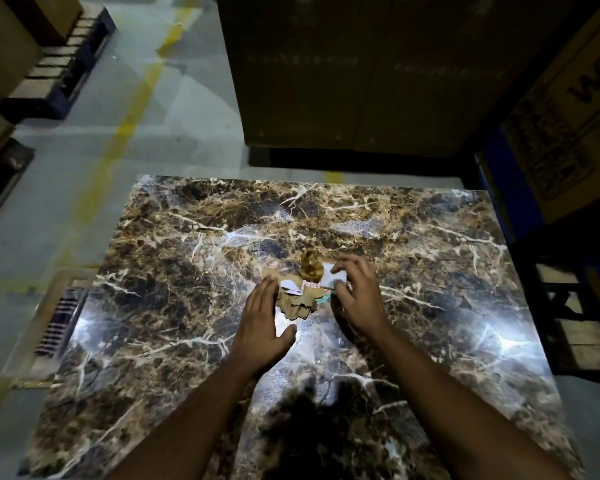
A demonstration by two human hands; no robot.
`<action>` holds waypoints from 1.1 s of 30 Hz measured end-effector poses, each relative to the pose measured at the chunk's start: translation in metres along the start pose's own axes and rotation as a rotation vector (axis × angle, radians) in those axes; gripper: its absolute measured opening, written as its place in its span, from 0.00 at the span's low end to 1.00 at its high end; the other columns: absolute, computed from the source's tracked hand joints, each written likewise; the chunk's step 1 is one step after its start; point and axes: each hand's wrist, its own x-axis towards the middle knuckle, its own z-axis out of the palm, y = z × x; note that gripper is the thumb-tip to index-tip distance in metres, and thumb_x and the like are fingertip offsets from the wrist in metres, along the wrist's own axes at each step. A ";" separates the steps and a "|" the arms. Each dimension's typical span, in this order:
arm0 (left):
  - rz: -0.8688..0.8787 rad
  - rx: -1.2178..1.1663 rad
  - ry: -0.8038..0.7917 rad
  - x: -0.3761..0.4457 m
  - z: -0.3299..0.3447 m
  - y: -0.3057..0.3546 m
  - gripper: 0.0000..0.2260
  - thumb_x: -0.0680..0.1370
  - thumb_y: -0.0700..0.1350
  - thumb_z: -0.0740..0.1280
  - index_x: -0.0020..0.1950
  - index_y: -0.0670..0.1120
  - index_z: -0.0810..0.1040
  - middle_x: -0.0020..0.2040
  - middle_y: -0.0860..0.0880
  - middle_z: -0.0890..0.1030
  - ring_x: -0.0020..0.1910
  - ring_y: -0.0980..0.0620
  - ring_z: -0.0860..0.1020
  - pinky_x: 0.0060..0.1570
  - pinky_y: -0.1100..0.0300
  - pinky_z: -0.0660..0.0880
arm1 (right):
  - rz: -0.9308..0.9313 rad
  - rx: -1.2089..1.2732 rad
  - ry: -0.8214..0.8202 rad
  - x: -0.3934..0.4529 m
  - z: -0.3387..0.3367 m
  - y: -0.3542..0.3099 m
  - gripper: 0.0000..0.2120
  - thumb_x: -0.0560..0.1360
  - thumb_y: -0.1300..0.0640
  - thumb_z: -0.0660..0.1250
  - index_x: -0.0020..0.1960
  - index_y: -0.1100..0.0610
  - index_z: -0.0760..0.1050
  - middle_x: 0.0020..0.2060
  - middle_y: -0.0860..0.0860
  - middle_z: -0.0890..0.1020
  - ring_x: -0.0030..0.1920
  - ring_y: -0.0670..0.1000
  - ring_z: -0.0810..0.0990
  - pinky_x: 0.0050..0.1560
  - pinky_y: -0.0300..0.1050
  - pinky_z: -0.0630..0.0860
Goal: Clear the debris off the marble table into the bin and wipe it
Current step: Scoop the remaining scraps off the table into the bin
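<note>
Fingers point(347, 268) flank torn cardboard/paper debris point(300, 296); marble table point(153, 271).

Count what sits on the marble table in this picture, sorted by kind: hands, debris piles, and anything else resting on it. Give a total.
Hands: 2, the left hand and the right hand, resting on the marble table
Debris piles: 1, a heap of torn cardboard and paper scraps between the hands; single scraps are too blurred to count
Anything else: 0
Total: 3
</note>
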 end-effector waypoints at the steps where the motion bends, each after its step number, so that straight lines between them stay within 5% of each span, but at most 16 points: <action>1: -0.006 -0.036 0.006 0.000 0.000 0.001 0.41 0.77 0.59 0.69 0.82 0.52 0.49 0.82 0.55 0.49 0.80 0.54 0.49 0.75 0.55 0.51 | 0.039 -0.015 -0.016 0.005 0.001 0.001 0.12 0.78 0.52 0.62 0.60 0.48 0.78 0.68 0.50 0.72 0.69 0.52 0.69 0.66 0.59 0.72; 4: -0.069 -0.159 0.048 0.007 0.004 0.012 0.37 0.80 0.63 0.63 0.82 0.54 0.49 0.82 0.57 0.48 0.80 0.57 0.47 0.75 0.55 0.48 | 0.081 -0.086 -0.155 0.015 0.015 -0.001 0.24 0.80 0.39 0.55 0.75 0.40 0.67 0.78 0.48 0.62 0.77 0.53 0.60 0.75 0.60 0.59; 8: -0.167 -0.216 0.092 0.033 0.013 0.028 0.30 0.83 0.63 0.49 0.82 0.54 0.46 0.82 0.56 0.46 0.80 0.57 0.43 0.79 0.48 0.48 | 0.041 -0.224 -0.197 0.022 0.046 -0.012 0.30 0.82 0.34 0.47 0.81 0.40 0.49 0.82 0.44 0.51 0.81 0.49 0.48 0.79 0.58 0.42; 12: -0.230 -0.295 0.112 0.048 0.023 0.040 0.29 0.83 0.65 0.44 0.82 0.56 0.50 0.82 0.55 0.52 0.80 0.58 0.48 0.79 0.47 0.51 | 0.008 -0.248 -0.169 0.017 0.062 -0.017 0.26 0.84 0.41 0.46 0.81 0.44 0.55 0.80 0.46 0.61 0.79 0.47 0.57 0.79 0.56 0.50; 17: -0.247 -0.622 0.243 0.041 0.040 0.047 0.22 0.84 0.58 0.51 0.78 0.59 0.62 0.77 0.56 0.66 0.75 0.60 0.64 0.74 0.49 0.64 | 0.048 -0.148 -0.011 -0.007 0.085 -0.022 0.20 0.85 0.46 0.48 0.73 0.47 0.69 0.72 0.44 0.73 0.72 0.43 0.66 0.75 0.50 0.58; 25: -0.223 -0.880 0.410 0.046 0.048 0.036 0.18 0.81 0.52 0.57 0.68 0.54 0.78 0.71 0.58 0.75 0.72 0.57 0.71 0.71 0.44 0.68 | 0.131 0.126 0.178 -0.012 0.107 -0.033 0.19 0.79 0.45 0.54 0.57 0.53 0.78 0.53 0.47 0.82 0.53 0.48 0.78 0.57 0.53 0.73; 29: -0.304 -1.074 0.408 0.048 0.050 0.038 0.17 0.82 0.44 0.59 0.62 0.61 0.81 0.69 0.59 0.76 0.71 0.57 0.72 0.71 0.45 0.69 | 0.290 0.371 0.130 -0.016 0.105 -0.043 0.19 0.77 0.41 0.58 0.64 0.46 0.73 0.57 0.42 0.82 0.58 0.44 0.80 0.56 0.49 0.78; 33: -0.425 -1.297 0.394 0.049 0.044 0.053 0.13 0.81 0.42 0.64 0.61 0.54 0.82 0.65 0.55 0.81 0.66 0.54 0.77 0.67 0.48 0.73 | 0.358 0.514 0.076 -0.013 0.099 -0.045 0.19 0.82 0.46 0.60 0.72 0.43 0.72 0.65 0.43 0.77 0.62 0.37 0.77 0.57 0.35 0.74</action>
